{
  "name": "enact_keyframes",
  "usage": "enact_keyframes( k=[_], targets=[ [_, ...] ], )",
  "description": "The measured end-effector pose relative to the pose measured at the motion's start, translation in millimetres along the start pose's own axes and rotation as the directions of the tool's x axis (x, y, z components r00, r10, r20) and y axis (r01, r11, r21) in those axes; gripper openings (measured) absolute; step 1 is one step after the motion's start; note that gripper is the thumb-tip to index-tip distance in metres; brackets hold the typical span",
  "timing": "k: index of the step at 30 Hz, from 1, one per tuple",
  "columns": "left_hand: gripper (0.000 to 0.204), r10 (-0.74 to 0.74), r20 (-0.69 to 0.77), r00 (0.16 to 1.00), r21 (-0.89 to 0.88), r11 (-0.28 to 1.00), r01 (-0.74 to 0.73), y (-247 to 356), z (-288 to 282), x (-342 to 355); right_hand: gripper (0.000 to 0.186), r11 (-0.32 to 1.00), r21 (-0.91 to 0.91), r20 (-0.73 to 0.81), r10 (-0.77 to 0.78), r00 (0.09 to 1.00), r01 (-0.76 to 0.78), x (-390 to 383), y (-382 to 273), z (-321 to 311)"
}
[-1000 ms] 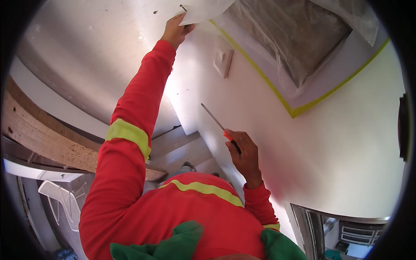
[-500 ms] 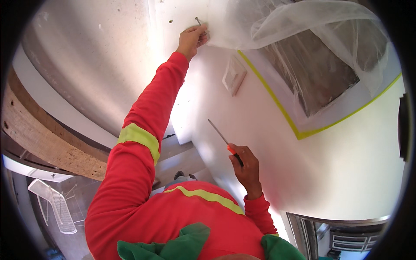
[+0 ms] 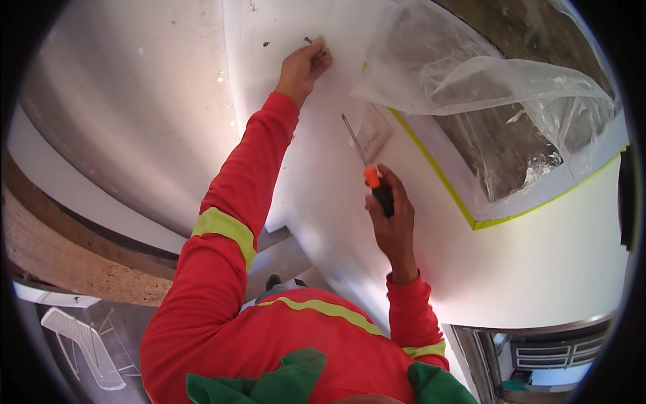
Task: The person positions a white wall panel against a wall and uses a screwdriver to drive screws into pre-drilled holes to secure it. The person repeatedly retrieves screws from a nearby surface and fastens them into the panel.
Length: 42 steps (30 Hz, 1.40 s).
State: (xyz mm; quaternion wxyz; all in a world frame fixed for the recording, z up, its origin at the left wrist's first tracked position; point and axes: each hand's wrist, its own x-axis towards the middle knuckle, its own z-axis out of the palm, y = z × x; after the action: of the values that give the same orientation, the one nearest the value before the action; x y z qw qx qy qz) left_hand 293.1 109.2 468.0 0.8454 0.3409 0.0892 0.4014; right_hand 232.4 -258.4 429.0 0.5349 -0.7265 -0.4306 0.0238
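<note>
At twelve o'clock, the left hand pinched a slim grey metal screw, apparently steadying it. At its five o'clock, the right hand gripped an orange-and-black-handled metal screwdriver, which seemingly needed raising into line

The top is red and long-sleeved, its sleeves closing in plain red cuffs. A yellow-green stripe curves across the front, and a matching wide band circles the left sleeve and the right sleeve. Dark green cloth lies in folds near the collar. Left hand and right hand are bare. A dark shoe shows below.
</note>
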Motion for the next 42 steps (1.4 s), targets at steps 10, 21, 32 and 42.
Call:
enact_keyframes(
  k=[10,21,32,42],
  targets=[
    [0.021,-0.044,0.004,0.999,-0.046,0.998,0.044,5.3,-4.8,0.9,0.039,0.949,-0.229,-0.084,-0.241,0.967,0.216,117.3,-26.9,53.8],
    [0.021,-0.082,0.028,0.996,-0.086,0.993,0.084,4.9,-11.3,9.6,0.039,0.999,-0.018,-0.108,-0.036,0.993,0.034,134.9,-35.9,68.8],
    [0.022,-0.108,0.094,0.990,-0.095,0.989,0.117,6.5,-15.0,10.3,0.037,0.995,0.090,-0.122,0.048,0.991,-0.037,135.9,-37.0,72.0],
    [0.023,-0.129,0.129,0.983,-0.096,0.985,0.142,2.9,-15.9,11.8,0.034,0.876,0.402,-0.033,0.305,0.952,-0.267,140.5,-48.0,63.7]
  ],
)
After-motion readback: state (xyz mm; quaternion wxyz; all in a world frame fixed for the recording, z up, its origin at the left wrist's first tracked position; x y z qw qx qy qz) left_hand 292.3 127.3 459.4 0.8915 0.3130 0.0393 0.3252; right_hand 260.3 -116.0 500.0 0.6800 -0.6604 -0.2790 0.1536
